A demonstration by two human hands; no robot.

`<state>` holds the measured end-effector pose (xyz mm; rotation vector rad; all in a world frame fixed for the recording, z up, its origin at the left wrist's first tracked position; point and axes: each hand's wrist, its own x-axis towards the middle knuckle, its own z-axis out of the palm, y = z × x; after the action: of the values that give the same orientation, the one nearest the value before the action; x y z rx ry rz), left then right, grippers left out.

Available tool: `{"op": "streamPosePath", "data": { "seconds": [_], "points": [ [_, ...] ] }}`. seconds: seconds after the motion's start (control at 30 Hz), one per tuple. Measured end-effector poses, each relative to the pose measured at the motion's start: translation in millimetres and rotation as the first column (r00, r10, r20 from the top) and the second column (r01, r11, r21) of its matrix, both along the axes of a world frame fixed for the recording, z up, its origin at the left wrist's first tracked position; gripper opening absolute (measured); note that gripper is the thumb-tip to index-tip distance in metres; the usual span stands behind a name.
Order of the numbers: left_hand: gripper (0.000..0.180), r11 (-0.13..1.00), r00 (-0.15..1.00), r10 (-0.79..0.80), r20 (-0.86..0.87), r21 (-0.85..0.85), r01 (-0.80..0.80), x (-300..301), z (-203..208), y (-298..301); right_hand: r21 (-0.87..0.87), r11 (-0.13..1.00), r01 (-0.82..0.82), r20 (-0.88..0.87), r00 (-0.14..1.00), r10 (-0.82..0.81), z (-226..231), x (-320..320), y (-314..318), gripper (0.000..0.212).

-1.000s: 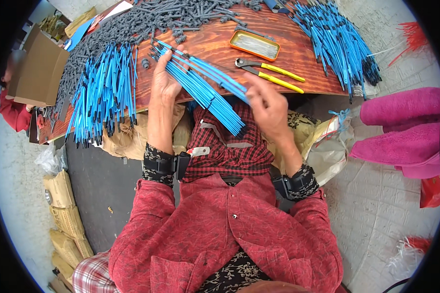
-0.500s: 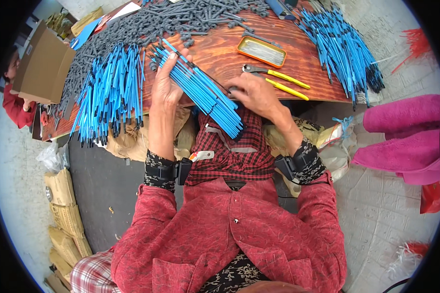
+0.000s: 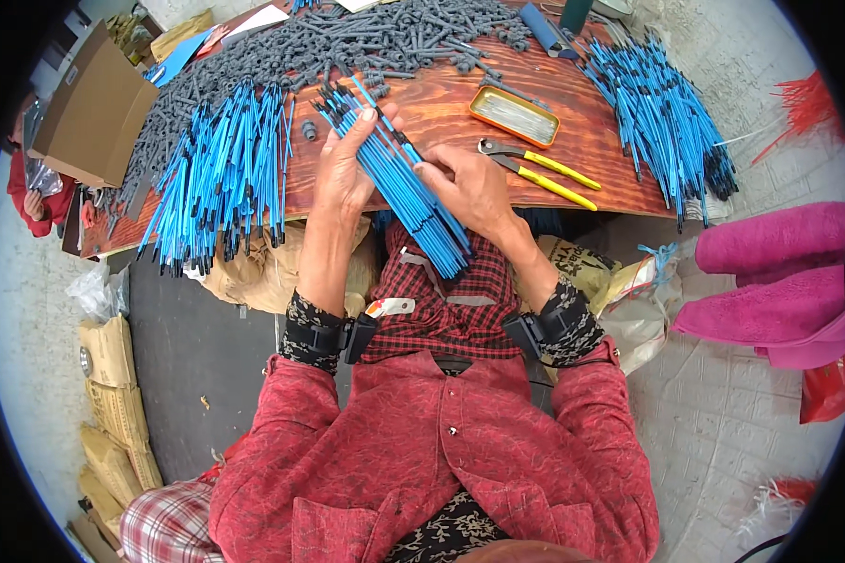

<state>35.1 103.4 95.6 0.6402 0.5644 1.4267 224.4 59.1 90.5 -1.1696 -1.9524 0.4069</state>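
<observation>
My left hand (image 3: 345, 174) is closed round a bundle of thin blue rods (image 3: 399, 192) with black ends, thumb across the upper part. The bundle slants down toward my lap, with a dark band round its lower part. At its right side, my right hand (image 3: 474, 190) has its thumb and fingers drawn together against the rods. One blue rod with a black section (image 3: 382, 114) sticks up beyond the others and runs toward the right fingertips. Whatever those fingers pinch is hidden.
Grey plastic fittings (image 3: 347, 42) are heaped along the table's far side. More blue rods lie left (image 3: 221, 169) and right (image 3: 662, 122). An orange-rimmed tin (image 3: 514, 116) and yellow-handled pliers (image 3: 545, 174) sit right of my hands. Another person's hand (image 3: 34, 205) shows beside a cardboard box (image 3: 89, 113).
Both hands and the bundle have shifted slightly right in the picture. My right fingers have come in against the bundle's side. The dark strand that stretched toward them no longer shows clearly.
</observation>
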Motion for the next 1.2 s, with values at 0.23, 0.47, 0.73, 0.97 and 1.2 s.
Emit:
{"op": "streamPosePath", "data": {
  "seconds": [0.23, 0.47, 0.73, 0.97, 1.2],
  "points": [
    [0.023, 0.999, 0.982, 0.009, -0.19, -0.045, -0.018, 0.8, 6.3, -10.9, 0.246, 0.922, 0.298, -0.157, 0.951, -0.266, -5.8, 1.2, -6.0, 0.009],
    [0.024, 0.998, 0.954, 0.011, -0.3, -0.048, -0.027, 3.5, 7.2, -16.2, 0.283, 0.885, 0.369, -0.089, 0.929, -0.359, -2.9, -1.3, -21.4, 0.008],
    [0.028, 0.967, 0.97, -0.225, 0.088, -0.101, 0.233, 0.9, 0.5, -23.8, -0.611, 0.745, -0.27, -0.545, 0.825, -0.148, -26.4, 4.3, -28.5, 0.022],
    [0.035, 0.976, 0.973, -0.212, -0.096, 0.028, 0.216, 21.2, 21.6, -57.9, 0.315, 0.911, 0.265, -0.191, 0.958, -0.213, 4.6, 6.8, -38.6, 0.033],
    [0.036, 0.962, 0.937, -0.242, -0.25, 0.063, 0.266, 24.5, 44.8, -79.1, -0.261, 0.881, -0.395, -0.346, 0.89, 0.296, 7.2, 1.4, -69.8, 0.054]
  ]
}}
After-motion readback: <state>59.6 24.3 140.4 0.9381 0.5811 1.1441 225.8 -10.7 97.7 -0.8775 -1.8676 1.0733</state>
